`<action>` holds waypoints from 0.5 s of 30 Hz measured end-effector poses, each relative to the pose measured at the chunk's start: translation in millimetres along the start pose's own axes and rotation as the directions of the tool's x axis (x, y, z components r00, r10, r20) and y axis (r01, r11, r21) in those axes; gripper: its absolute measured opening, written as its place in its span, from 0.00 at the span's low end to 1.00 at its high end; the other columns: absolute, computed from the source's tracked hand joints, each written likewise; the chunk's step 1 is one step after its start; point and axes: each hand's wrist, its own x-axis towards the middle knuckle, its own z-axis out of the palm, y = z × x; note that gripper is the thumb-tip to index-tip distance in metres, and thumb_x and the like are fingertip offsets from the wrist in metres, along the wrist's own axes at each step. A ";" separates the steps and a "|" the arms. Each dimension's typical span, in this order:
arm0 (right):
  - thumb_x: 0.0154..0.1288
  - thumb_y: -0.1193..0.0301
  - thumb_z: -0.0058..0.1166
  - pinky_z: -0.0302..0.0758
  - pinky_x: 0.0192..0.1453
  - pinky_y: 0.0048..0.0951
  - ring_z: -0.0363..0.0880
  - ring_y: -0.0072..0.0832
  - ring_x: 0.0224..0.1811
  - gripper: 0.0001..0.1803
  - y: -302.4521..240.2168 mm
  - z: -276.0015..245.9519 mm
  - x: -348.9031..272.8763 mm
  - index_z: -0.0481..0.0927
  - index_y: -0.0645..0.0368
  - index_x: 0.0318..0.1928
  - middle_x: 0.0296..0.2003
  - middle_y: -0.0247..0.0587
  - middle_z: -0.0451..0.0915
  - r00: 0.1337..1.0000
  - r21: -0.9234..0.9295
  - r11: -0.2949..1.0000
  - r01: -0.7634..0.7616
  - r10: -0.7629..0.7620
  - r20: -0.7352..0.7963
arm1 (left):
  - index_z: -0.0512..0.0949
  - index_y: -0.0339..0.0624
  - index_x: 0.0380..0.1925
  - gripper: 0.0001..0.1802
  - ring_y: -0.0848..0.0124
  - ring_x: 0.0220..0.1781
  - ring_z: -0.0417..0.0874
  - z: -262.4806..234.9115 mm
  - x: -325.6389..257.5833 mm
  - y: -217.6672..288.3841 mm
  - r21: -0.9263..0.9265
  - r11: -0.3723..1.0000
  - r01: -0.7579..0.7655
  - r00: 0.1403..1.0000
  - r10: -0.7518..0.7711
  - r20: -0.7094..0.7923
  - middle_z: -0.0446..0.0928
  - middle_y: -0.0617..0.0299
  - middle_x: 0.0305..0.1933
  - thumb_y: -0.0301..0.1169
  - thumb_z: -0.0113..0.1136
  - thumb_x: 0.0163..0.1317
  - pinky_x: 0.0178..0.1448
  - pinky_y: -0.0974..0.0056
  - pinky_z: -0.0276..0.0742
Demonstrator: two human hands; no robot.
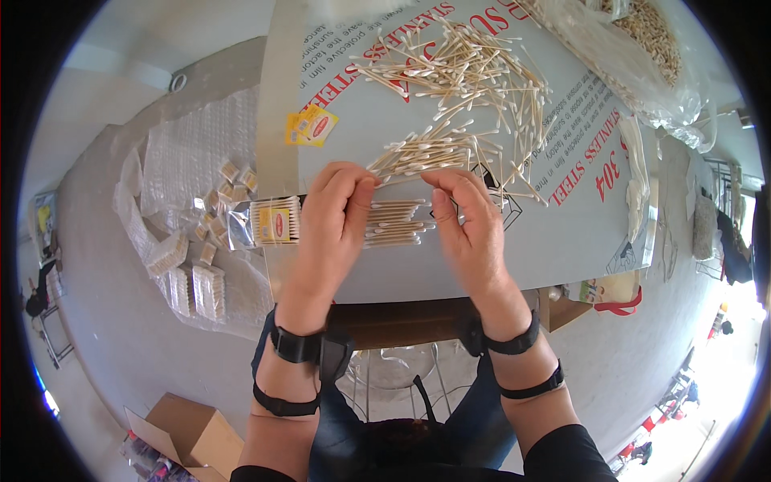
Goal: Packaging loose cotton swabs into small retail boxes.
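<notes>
My left hand (337,210) is closed, thumb and forefinger pinched at one end of a cotton swab (400,180). At its other end are the curled forefinger and thumb of my right hand (472,218). A loose heap of cotton swabs (426,153) lies just beyond my fingertips, so the held swab is hard to separate from it. Below and between my hands, a row of aligned swabs (393,225) lies side by side, partly hidden by my left hand. Left of that hand is a clear pack of swabs (261,222) with a yellow label.
A larger swab pile (474,68) spreads over the film-covered table (554,241). Yellow cards (313,126) lie at its left. A clear bag (642,64) of swabs sits far right. Bubble wrap (197,140) with small packs is at left. A cardboard box (189,434) stands lower left.
</notes>
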 end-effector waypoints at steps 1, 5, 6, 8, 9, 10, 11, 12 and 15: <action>0.72 0.75 0.55 0.78 0.52 0.34 0.80 0.42 0.49 0.09 -2.2 4.7 -3.4 0.82 0.61 0.49 0.45 0.45 0.82 0.999 0.118 0.992 -0.049 0.049 -0.002 | 0.80 0.36 0.42 0.08 0.62 0.49 0.81 5.9 -4.4 0.4 -0.137 0.990 -0.016 0.996 0.004 -0.088 0.80 0.55 0.47 0.29 0.55 0.74 0.53 0.60 0.76; 0.83 0.66 0.44 0.72 0.63 0.34 0.77 0.43 0.59 0.18 -3.4 12.1 -14.4 0.74 0.66 0.61 0.57 0.52 0.78 0.984 0.294 0.939 -0.177 0.171 0.048 | 0.74 0.36 0.58 0.25 0.64 0.66 0.74 22.8 -20.4 -3.7 -0.527 0.850 0.022 0.975 -0.135 -0.176 0.75 0.52 0.66 0.45 0.36 0.84 0.72 0.59 0.67; 0.83 0.66 0.44 0.72 0.63 0.34 0.77 0.43 0.59 0.18 -5.0 14.7 -16.2 0.74 0.66 0.61 0.57 0.52 0.78 0.984 0.298 0.938 -0.177 0.170 0.050 | 0.74 0.36 0.58 0.25 0.64 0.66 0.74 24.1 -22.2 -8.0 -0.523 0.852 0.024 0.975 -0.136 -0.178 0.75 0.52 0.66 0.45 0.36 0.84 0.72 0.59 0.67; 0.84 0.62 0.38 0.69 0.67 0.36 0.75 0.44 0.62 0.22 -8.4 20.5 -19.2 0.71 0.67 0.63 0.60 0.54 0.76 0.991 0.286 0.949 -0.136 0.131 0.037 | 0.67 0.38 0.67 0.32 0.64 0.74 0.66 24.6 -25.0 -15.2 -0.698 0.716 -0.007 0.969 -0.167 -0.182 0.68 0.53 0.73 0.53 0.31 0.83 0.80 0.58 0.56; 0.84 0.62 0.38 0.69 0.67 0.36 0.75 0.44 0.62 0.22 -6.9 22.8 -20.7 0.71 0.67 0.63 0.60 0.54 0.76 0.991 0.283 0.949 -0.136 0.131 0.037 | 0.67 0.38 0.67 0.32 0.64 0.74 0.66 27.0 -25.6 -15.0 -0.701 0.713 -0.007 0.969 -0.168 -0.181 0.68 0.53 0.73 0.53 0.31 0.83 0.80 0.58 0.56; 0.85 0.62 0.37 0.69 0.68 0.36 0.75 0.44 0.62 0.23 -3.9 26.3 -22.9 0.71 0.67 0.64 0.60 0.54 0.76 0.994 0.302 0.947 -0.109 0.108 0.019 | 0.65 0.39 0.68 0.34 0.63 0.76 0.64 30.6 -26.5 -13.0 -0.760 0.650 -0.009 0.969 -0.182 -0.167 0.66 0.52 0.75 0.56 0.31 0.81 0.82 0.56 0.52; 0.85 0.61 0.36 0.68 0.69 0.36 0.75 0.44 0.63 0.23 -1.8 29.3 -24.3 0.71 0.67 0.64 0.61 0.54 0.75 0.996 0.321 0.944 -0.081 0.085 0.000 | 0.64 0.40 0.69 0.37 0.62 0.78 0.62 33.9 -26.7 -11.0 -0.813 0.582 -0.010 0.969 -0.195 -0.152 0.65 0.51 0.76 0.60 0.31 0.80 0.84 0.55 0.49; 0.85 0.61 0.36 0.68 0.69 0.36 0.75 0.44 0.63 0.23 -1.5 32.5 -24.9 0.71 0.67 0.64 0.61 0.54 0.75 0.996 0.322 0.943 -0.081 0.085 0.002 | 0.64 0.40 0.69 0.37 0.62 0.78 0.62 35.6 -26.2 -9.5 -0.813 0.582 -0.010 0.968 -0.197 -0.153 0.65 0.51 0.76 0.60 0.31 0.80 0.84 0.55 0.49; 0.85 0.60 0.36 0.67 0.70 0.36 0.74 0.44 0.64 0.24 -3.1 39.0 -25.5 0.70 0.68 0.64 0.61 0.54 0.75 0.997 0.432 0.899 -0.067 0.075 -0.002 | 0.63 0.41 0.70 0.38 0.61 0.80 0.60 38.0 -24.4 -7.4 -0.820 0.571 -0.042 0.973 -0.162 -0.163 0.63 0.51 0.77 0.61 0.31 0.79 0.84 0.55 0.48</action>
